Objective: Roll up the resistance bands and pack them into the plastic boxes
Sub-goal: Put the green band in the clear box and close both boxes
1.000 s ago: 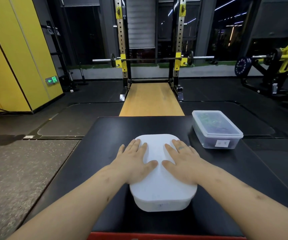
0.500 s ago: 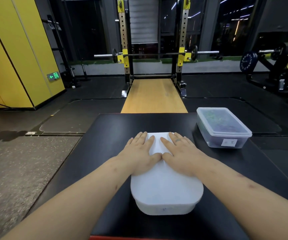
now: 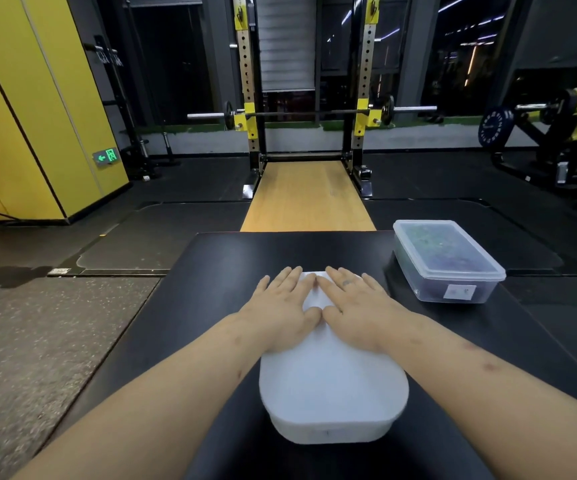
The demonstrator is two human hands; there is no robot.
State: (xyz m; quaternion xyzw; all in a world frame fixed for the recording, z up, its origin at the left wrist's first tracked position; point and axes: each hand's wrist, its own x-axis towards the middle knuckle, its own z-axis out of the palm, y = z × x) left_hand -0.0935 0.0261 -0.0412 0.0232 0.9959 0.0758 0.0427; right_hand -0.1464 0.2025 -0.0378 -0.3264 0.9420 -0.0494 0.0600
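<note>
One lidded box (image 3: 448, 263) on black table (image 3: 217, 271)

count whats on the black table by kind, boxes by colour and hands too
white box: 1
clear box: 1
hands: 2, left hand and right hand, both flat on the white box
total: 4
</note>
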